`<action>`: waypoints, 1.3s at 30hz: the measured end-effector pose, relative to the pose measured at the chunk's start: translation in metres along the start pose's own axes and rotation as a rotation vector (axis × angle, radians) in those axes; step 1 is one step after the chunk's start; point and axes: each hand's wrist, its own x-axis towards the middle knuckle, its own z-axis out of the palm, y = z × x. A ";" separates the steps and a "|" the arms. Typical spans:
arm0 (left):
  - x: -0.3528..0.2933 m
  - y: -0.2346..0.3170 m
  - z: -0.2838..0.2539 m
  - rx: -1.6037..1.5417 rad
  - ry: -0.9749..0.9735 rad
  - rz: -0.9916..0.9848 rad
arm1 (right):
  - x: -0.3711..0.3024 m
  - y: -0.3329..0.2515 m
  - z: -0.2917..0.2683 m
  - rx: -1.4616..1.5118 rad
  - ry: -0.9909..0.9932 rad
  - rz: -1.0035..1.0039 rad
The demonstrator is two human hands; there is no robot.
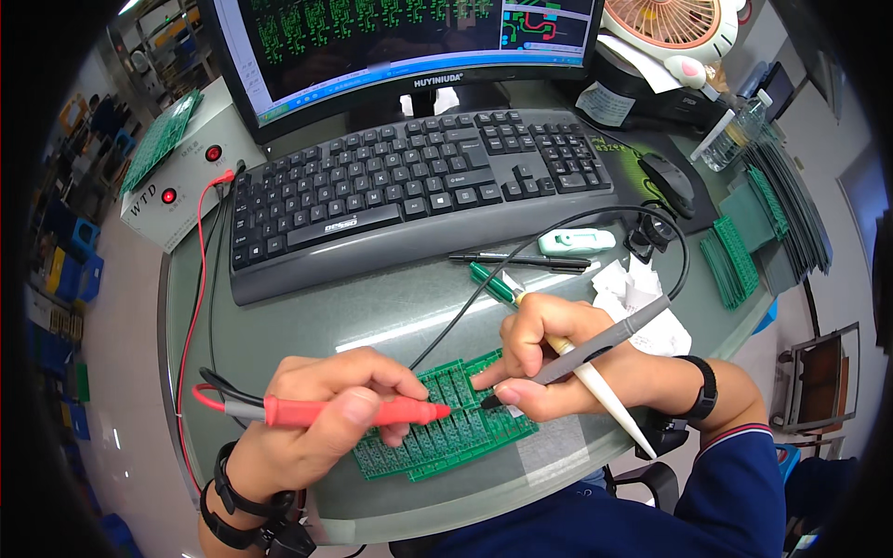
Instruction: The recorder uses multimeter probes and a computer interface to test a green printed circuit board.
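Note:
Green circuit board panels (pixel 446 435) lie on the glass-topped table in front of me, divided into many small units. My left hand (pixel 326 400) is closed around a red test probe (pixel 344 411), its tip pointing right at the middle of the boards. My right hand (pixel 558 358) grips a dark grey test probe (pixel 595 349) whose black tip is at the boards, close to the red one. A cream-coloured pen-like stick (pixel 605 400) is also tucked in that hand, slanting down to the right. Whether the tips touch the board I cannot tell.
A black keyboard (pixel 409 186) and a monitor (pixel 400 56) stand beyond the boards. At left is a white box (pixel 191 167) with cables. Pens (pixel 521 262), crumpled paper (pixel 642 298), a mouse (pixel 668 184) and stacked green boards (pixel 730 260) lie rightward. A black cable loops over the table.

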 end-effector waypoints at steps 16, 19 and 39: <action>0.000 0.007 -0.002 0.212 -0.019 -0.006 | 0.002 0.004 0.000 0.148 -0.006 -0.051; 0.000 0.007 -0.001 0.221 -0.020 0.022 | 0.001 0.006 -0.001 0.164 0.011 -0.034; 0.002 0.013 0.003 0.257 -0.045 0.006 | 0.001 0.003 -0.001 0.117 -0.009 -0.041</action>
